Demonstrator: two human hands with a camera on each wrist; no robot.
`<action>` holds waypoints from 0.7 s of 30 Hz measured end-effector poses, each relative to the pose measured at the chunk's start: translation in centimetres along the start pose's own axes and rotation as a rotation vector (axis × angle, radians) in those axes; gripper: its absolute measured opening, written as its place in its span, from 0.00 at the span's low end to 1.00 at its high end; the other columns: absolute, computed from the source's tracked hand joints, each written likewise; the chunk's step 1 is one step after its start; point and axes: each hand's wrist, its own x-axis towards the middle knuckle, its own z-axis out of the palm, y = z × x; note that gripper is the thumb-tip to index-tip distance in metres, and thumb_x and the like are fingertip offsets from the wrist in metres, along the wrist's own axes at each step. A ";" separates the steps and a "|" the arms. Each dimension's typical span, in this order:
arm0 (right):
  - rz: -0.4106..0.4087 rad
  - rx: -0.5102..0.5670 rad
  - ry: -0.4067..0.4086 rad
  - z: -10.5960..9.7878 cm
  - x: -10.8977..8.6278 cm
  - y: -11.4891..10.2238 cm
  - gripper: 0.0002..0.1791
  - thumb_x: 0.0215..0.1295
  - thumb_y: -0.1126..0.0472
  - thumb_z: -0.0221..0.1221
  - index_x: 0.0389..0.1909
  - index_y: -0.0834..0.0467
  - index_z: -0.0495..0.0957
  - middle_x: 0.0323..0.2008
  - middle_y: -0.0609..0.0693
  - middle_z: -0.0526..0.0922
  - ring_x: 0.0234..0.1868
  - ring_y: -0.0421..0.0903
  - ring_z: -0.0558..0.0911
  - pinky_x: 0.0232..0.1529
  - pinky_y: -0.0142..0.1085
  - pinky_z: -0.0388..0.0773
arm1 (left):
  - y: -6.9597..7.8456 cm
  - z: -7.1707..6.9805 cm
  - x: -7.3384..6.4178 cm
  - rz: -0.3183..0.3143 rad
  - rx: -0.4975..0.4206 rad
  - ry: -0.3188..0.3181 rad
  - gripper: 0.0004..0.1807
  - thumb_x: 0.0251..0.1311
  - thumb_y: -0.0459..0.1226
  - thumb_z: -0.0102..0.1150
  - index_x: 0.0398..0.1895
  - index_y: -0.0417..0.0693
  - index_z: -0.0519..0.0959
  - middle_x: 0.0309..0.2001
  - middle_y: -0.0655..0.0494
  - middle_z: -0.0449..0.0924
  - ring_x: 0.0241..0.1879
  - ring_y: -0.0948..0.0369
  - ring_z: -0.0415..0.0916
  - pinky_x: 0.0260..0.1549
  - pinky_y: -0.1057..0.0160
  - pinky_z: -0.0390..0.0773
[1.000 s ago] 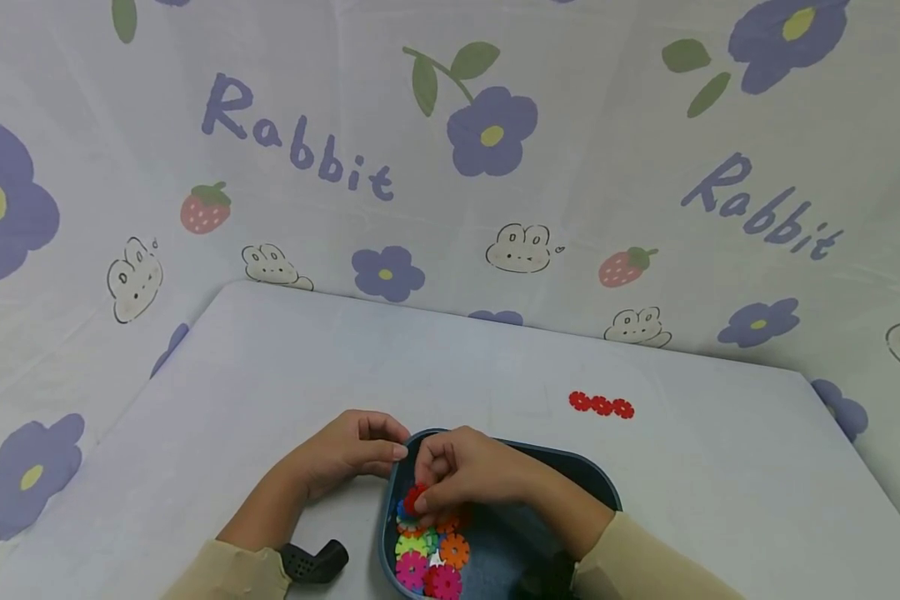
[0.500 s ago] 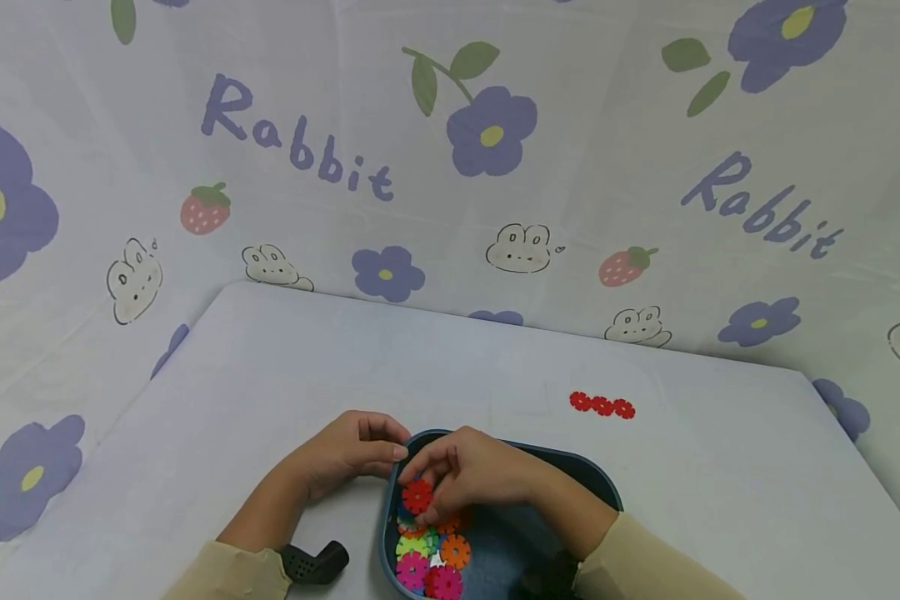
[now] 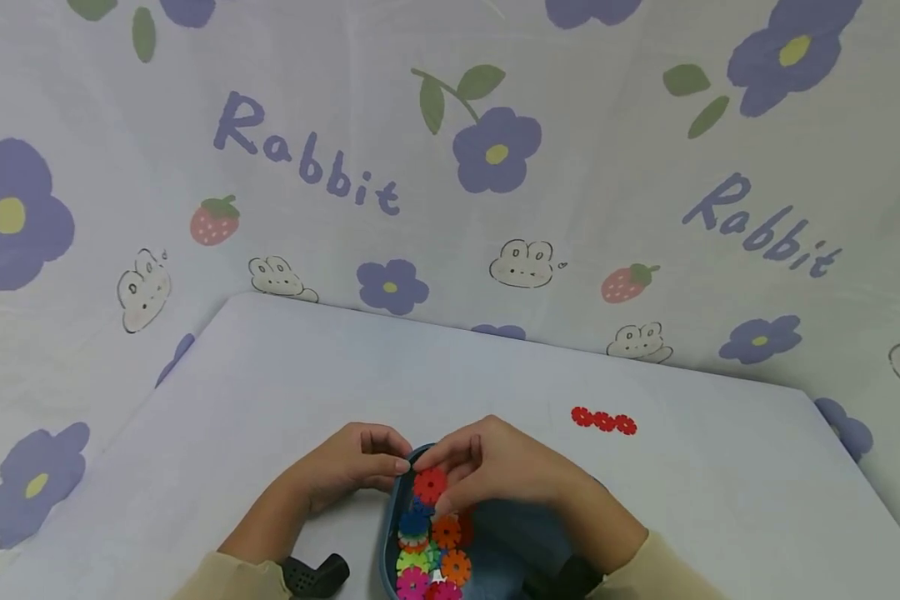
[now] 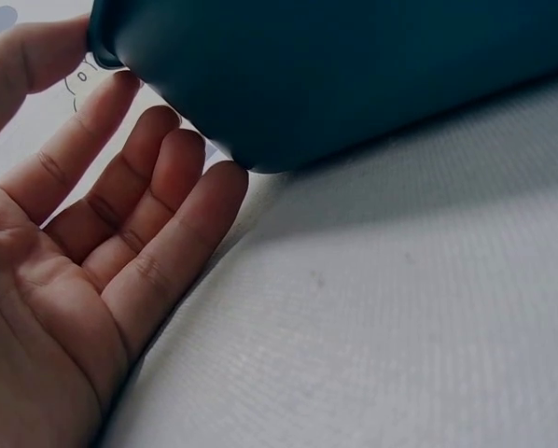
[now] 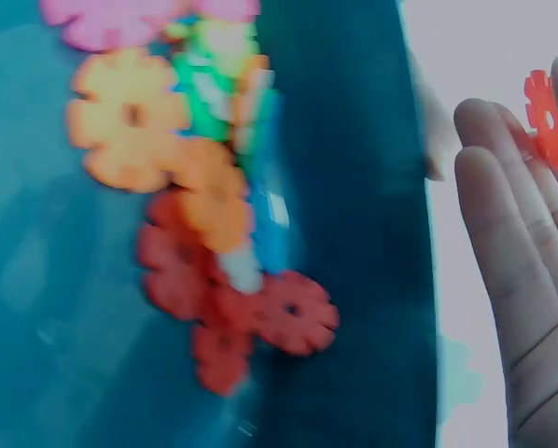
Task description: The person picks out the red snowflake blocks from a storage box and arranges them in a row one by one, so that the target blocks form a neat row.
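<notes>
Soft, even light spreads over the worktop [image 3: 720, 483] and the backdrop [image 3: 307, 50] in the head view, which is fairly sharp. The left wrist view is dimmer, the tray [image 4: 372, 75] sunk in shade with a soft shadow below it. In the right wrist view, the flower pieces [image 5: 204, 210] are blurred and the surface beyond the tray glares almost white.

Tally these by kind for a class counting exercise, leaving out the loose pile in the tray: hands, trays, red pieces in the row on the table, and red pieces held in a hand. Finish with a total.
Hands, left hand and right hand: 2
Tray: 1
Red pieces in the row: 3
Held red piece: 1
Total: 7
</notes>
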 end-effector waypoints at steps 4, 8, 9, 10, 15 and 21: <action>-0.051 -0.030 0.102 -1.7 -1.1 -0.8 0.21 0.56 0.63 0.71 0.52 0.59 0.82 0.41 0.54 0.88 0.41 0.50 0.87 0.45 0.40 0.84 | 0.1 0.0 0.0 -0.006 -0.005 0.003 0.15 0.59 0.39 0.66 0.45 0.38 0.80 0.42 0.52 0.83 0.42 0.59 0.80 0.44 0.59 0.84; -0.051 -0.077 0.235 -4.2 -2.8 -1.2 0.22 0.56 0.61 0.71 0.53 0.58 0.82 0.43 0.54 0.87 0.42 0.50 0.86 0.45 0.38 0.84 | 0.0 0.0 0.1 -0.005 -0.007 -0.002 0.16 0.58 0.39 0.66 0.45 0.38 0.80 0.42 0.53 0.82 0.42 0.59 0.80 0.43 0.59 0.84; -0.048 -0.081 0.267 -4.9 -3.3 -1.3 0.23 0.56 0.61 0.71 0.54 0.58 0.81 0.44 0.54 0.87 0.43 0.50 0.86 0.44 0.38 0.84 | 0.0 0.0 0.1 -0.003 -0.005 -0.003 0.16 0.58 0.39 0.66 0.45 0.38 0.80 0.42 0.53 0.82 0.42 0.59 0.80 0.43 0.59 0.84; -0.046 -0.083 0.299 -5.7 -3.8 -1.3 0.24 0.56 0.61 0.70 0.55 0.59 0.80 0.44 0.55 0.87 0.43 0.50 0.86 0.44 0.38 0.84 | 0.0 0.0 0.1 0.001 -0.002 -0.004 0.16 0.58 0.39 0.66 0.46 0.37 0.80 0.42 0.53 0.82 0.42 0.59 0.80 0.43 0.59 0.84; -0.044 -0.105 0.447 -9.3 -6.4 -0.3 0.25 0.59 0.62 0.68 0.57 0.64 0.77 0.47 0.51 0.87 0.45 0.47 0.85 0.43 0.37 0.84 | -0.1 -0.1 0.2 0.005 0.005 -0.008 0.18 0.58 0.39 0.67 0.46 0.36 0.80 0.42 0.52 0.81 0.42 0.59 0.80 0.43 0.58 0.84; -0.041 -0.122 0.547 -12.5 -9.3 1.6 0.24 0.63 0.62 0.65 0.59 0.64 0.75 0.47 0.44 0.87 0.48 0.43 0.85 0.48 0.34 0.82 | -0.1 -0.2 0.1 0.004 0.002 -0.003 0.18 0.58 0.39 0.67 0.47 0.36 0.80 0.42 0.53 0.81 0.42 0.59 0.79 0.43 0.59 0.84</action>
